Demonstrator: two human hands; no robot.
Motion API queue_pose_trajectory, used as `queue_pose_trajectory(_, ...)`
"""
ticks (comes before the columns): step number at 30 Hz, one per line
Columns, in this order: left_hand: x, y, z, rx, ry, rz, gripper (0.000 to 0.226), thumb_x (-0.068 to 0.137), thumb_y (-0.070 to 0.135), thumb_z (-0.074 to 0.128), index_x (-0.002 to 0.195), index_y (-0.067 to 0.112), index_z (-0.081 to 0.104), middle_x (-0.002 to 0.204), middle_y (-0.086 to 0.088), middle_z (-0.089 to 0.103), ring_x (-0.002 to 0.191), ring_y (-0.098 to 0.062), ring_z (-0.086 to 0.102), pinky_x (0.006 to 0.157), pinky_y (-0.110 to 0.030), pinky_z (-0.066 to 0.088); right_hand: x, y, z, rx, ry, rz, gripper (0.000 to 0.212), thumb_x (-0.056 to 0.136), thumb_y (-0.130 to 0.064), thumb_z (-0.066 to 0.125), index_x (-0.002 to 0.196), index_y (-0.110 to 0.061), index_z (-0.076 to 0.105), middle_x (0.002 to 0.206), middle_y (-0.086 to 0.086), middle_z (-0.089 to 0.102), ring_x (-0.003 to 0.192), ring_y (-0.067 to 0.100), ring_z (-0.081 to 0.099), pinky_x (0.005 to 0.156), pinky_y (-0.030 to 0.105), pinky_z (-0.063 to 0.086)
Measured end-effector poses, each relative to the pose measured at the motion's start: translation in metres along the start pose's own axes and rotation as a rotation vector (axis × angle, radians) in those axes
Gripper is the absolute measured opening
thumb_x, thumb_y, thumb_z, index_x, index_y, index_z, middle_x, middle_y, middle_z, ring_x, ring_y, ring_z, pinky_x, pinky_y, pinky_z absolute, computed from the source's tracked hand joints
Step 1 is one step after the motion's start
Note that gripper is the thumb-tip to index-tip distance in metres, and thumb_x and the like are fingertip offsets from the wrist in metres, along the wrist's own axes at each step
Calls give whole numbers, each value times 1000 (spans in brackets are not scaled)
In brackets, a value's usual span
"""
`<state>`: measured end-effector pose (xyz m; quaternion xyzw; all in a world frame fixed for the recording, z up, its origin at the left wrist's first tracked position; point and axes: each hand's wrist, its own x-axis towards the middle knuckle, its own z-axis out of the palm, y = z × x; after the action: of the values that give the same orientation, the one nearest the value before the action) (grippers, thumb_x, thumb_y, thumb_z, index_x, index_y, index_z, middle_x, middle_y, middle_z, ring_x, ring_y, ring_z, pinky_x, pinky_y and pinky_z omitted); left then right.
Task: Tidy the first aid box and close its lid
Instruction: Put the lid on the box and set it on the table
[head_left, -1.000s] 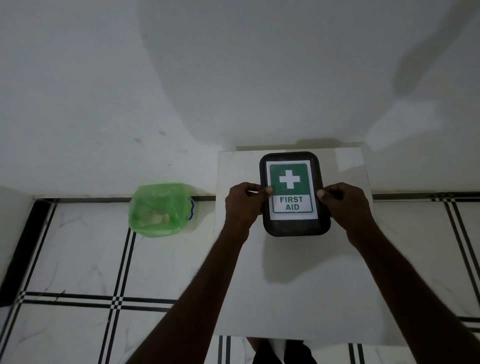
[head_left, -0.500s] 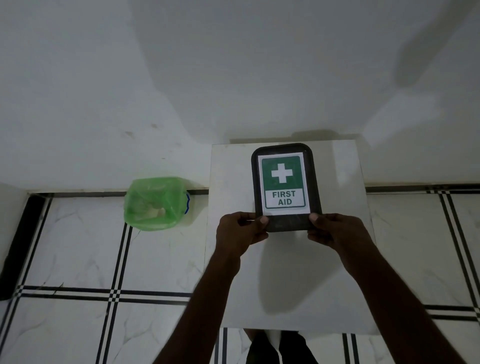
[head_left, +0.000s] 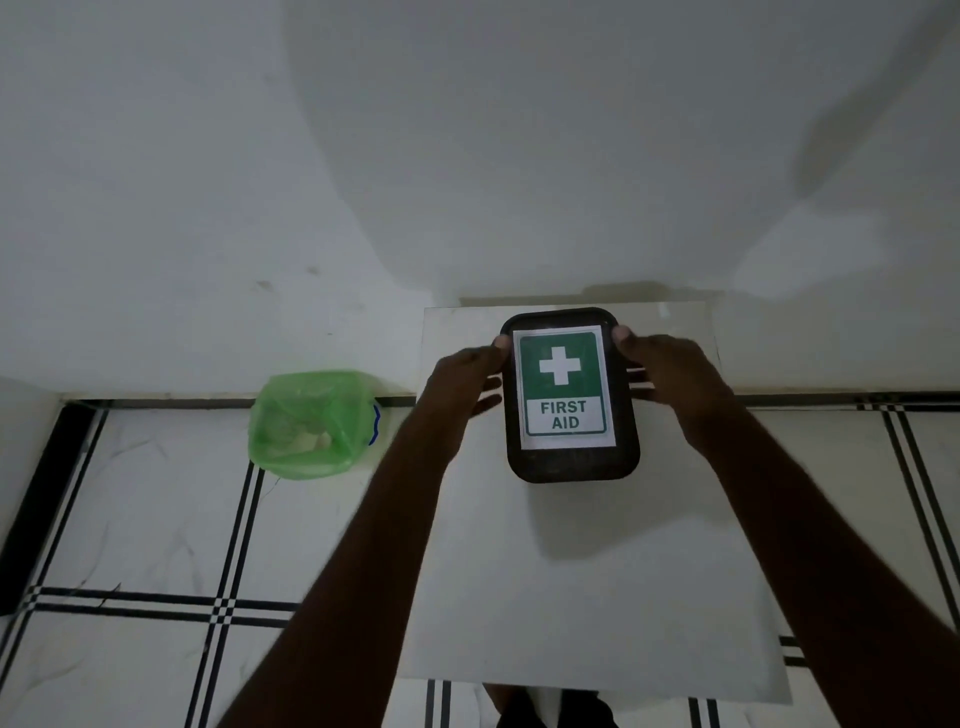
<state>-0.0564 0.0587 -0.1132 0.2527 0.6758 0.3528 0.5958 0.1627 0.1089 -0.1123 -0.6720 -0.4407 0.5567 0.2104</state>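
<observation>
So we were looking down at a pale tiled floor with thin black grid lines (head_left: 156, 545), a plain white wall (head_left: 467, 130) at the far end, and a white square tabletop (head_left: 597, 571) pushed up against it. Left of the table sat a small bin lined with a green plastic bag (head_left: 311, 421), well apart from everything else.

On the far half of the table lay the black rounded-rectangle first aid box (head_left: 570, 395), with its lid (head_left: 571, 462) down and the green-and-white "FIRST AID" label facing up. Its long axis ran near-to-far, straight out ahead of us, so the box sat dead centre between both arms with neither hand obviously nearer.

The left hand (head_left: 462, 384) was on the box's left side, thumb hooked on the far-left corner and the other fingers spread loosely beside the edge. The right hand (head_left: 670, 369) mirrored it, thumb on the far-right corner, fingers down the right side. So the hands were apart, one per side, open and resting on the rim rather than clamped. It was dim and a bit blurry, so we couldn't tell how hard they pressed.

We guessed the lid was already on and the far corners were getting pushed to seat it.
</observation>
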Motion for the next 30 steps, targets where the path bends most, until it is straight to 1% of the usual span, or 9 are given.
queue_pose_trajectory(5, 36, 22, 18, 32, 185, 12, 46, 85, 40, 70, 99, -4, 69, 105, -19, 74, 100, -32, 70, 93, -42, 57, 43, -21, 9, 119, 6, 83, 53, 81, -45, 71, 106, 1, 64, 104, 18, 72, 89, 28, 70, 73, 32, 57)
queue_pose_trajectory(9, 46, 19, 15, 23, 186, 9, 35, 82, 35, 76, 82, 1, 69, 91, -18, 73, 85, -27, 67, 93, -44, 57, 52, -21, 10, 54, 44, 71, 48, 84, -37, 71, 103, 7, 63, 99, 18, 70, 81, 25, 67, 65, 25, 52)
queue_pose_trajectory(11, 48, 18, 17, 22, 203, 4, 31, 82, 34, 76, 69, 7, 65, 77, -10, 70, 79, -23, 64, 92, -42, 57, 51, -21, 15, 18, 81, 48, 47, 86, -38, 68, 97, 8, 64, 94, 20, 68, 78, 24, 64, 69, 28, 52)
queue_pose_trajectory(13, 49, 17, 21, 53, 242, 2, 32, 83, 34, 74, 64, 11, 62, 69, -3, 66, 72, -18, 62, 88, -38, 58, 51, -18, 20, 3, 127, 29, 40, 87, -39, 67, 76, -1, 62, 90, 20, 69, 83, 29, 65, 80, 36, 52)
queue_pose_trajectory(15, 48, 18, 24, 77, 267, -1, 31, 85, 35, 72, 68, 10, 63, 68, -1, 64, 71, -16, 61, 83, -34, 55, 50, -15, 23, 14, 152, 9, 39, 87, -40, 67, 63, -10, 57, 81, 15, 68, 80, 27, 63, 79, 37, 50)
queue_pose_trajectory(18, 46, 17, 26, 58, 254, 18, 32, 88, 35, 68, 94, 3, 71, 82, -5, 69, 85, -21, 65, 86, -35, 55, 47, -12, 23, 27, 140, -17, 36, 88, -41, 65, 65, -13, 59, 80, 10, 68, 76, 23, 62, 74, 33, 50)
queue_pose_trajectory(23, 19, 4, 31, 142, 215, 132, 37, 96, 36, 56, 124, 13, 61, 112, -4, 69, 102, -20, 66, 66, -18, 49, 30, 5, 18, -55, 125, -81, 35, 94, -43, 54, 103, -11, 63, 95, 4, 68, 85, 19, 64, 75, 30, 50)
queue_pose_trajectory(26, -13, -25, 36, 122, 153, 135, 37, 100, 38, 46, 133, 23, 54, 121, 2, 68, 104, -14, 66, 78, -25, 55, -4, 35, 21, -121, 51, -85, 35, 98, -41, 46, 117, -14, 58, 99, 2, 69, 81, 13, 67, 65, 24, 50)
queue_pose_trajectory(30, -28, -58, 49, 109, 157, 230, 39, 104, 34, 35, 140, 25, 48, 126, 6, 66, 109, -8, 65, 89, -20, 54, -34, 64, 35, -46, 45, -128, 33, 100, -38, 41, 119, -19, 59, 100, 2, 70, 87, 16, 69, 72, 27, 55)
